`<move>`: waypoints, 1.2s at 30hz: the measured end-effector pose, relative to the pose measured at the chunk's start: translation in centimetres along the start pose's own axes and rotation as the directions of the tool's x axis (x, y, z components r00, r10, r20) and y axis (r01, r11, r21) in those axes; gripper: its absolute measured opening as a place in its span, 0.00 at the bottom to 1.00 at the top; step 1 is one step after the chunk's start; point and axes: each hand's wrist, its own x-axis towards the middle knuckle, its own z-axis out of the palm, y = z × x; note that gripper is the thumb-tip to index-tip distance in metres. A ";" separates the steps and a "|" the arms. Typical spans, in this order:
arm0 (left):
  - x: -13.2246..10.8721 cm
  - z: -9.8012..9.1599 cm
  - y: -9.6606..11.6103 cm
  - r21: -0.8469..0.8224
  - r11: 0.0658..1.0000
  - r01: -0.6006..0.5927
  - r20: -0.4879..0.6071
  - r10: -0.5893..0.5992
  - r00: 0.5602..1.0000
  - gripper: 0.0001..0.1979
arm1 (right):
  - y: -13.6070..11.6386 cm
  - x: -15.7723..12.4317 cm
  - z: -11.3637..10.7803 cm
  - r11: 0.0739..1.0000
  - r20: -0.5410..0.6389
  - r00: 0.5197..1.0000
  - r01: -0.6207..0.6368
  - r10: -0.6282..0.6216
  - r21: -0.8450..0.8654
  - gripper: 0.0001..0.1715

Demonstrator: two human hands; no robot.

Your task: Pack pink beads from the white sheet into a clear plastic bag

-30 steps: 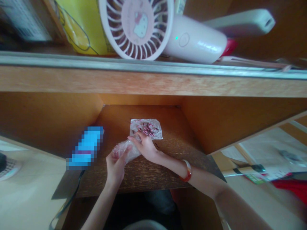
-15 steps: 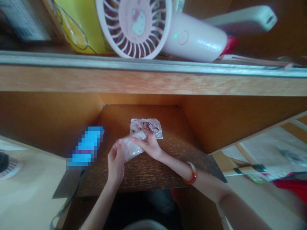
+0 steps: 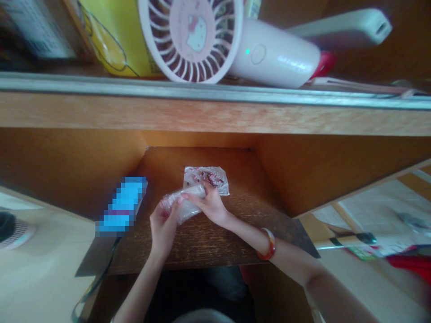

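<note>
Between my two hands is a clear plastic bag (image 3: 189, 210), held just above the dark wooden desk. My left hand (image 3: 164, 224) grips its left end, thumb on top and fingers underneath. My right hand (image 3: 213, 204) pinches the right end, with the thumb lying across the plastic. What the bag contains, if anything, I cannot make out. Right behind it, a flat packet (image 3: 218, 176) with pink and dark beads lies on the desk, partly covered by the bag and my right fingers. An orange and white bangle (image 3: 269, 244) circles my right wrist.
A phone-like device (image 3: 123, 206) with a blurred blue screen stands at the desk's left, a cord hanging below. On the shelf (image 3: 215, 112) above sit a pink handheld fan (image 3: 276, 54), a white device (image 3: 353, 29) and a yellow item (image 3: 117, 36). Wooden side panels enclose the desk (image 3: 202, 246).
My left thumb has slid right along the bag, closer to my right thumb. The bag looks slightly more bunched at its left end. My right hand has barely moved.
</note>
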 end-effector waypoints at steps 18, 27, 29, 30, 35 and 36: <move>0.7 0.7 0.3 0.512 0.833 -0.209 -0.194 0.350 0.916 0.18 | -1.1 0.1 2.0 0.983 -0.160 0.983 0.112 -0.088 0.145 0.19; 1.6 -0.9 -1.6 0.735 0.593 -0.329 -0.073 0.551 0.831 0.12 | -2.2 1.0 1.8 0.948 -0.133 0.991 0.041 0.002 0.316 0.19; 1.7 -1.1 -2.0 0.720 0.580 -0.380 -0.027 0.572 0.820 0.11 | -2.1 1.0 2.0 0.939 -0.135 0.989 -0.004 0.053 0.344 0.18; 1.7 -1.1 -2.1 0.703 0.583 -0.407 -0.009 0.579 0.815 0.11 | -1.9 0.9 2.1 0.931 -0.145 0.986 -0.027 0.086 0.364 0.17; 1.1 -1.3 -2.3 0.586 0.685 -0.433 0.034 0.513 0.857 0.11 | -0.7 0.3 2.7 0.879 -0.221 0.956 -0.068 0.192 0.472 0.17; 0.7 -1.5 -2.4 0.553 0.719 -0.420 0.058 0.470 0.881 0.11 | -0.3 0.1 2.7 0.880 -0.235 0.954 -0.056 0.186 0.472 0.17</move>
